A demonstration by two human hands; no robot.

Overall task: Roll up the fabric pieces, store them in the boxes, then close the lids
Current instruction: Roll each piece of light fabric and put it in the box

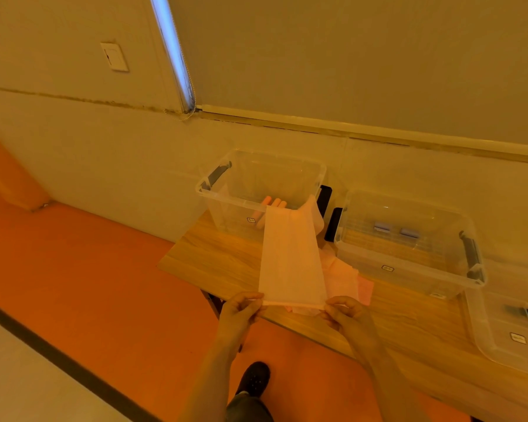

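Left hand (241,307) and right hand (346,313), arms outstretched, both pinching.

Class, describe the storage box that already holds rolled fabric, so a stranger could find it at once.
Start at the wooden table against the wall. Three clear plastic boxes stand on it; take the left box, at the table's end. Unlike the others, it holds pale rolls, and the fabric strip leads up to its rim.

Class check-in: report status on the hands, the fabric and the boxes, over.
Left hand and right hand pinch the near corners of the fabric strip. Strip unrolled, far end draped over the left box. Rolls already inside. Nothing in the way.
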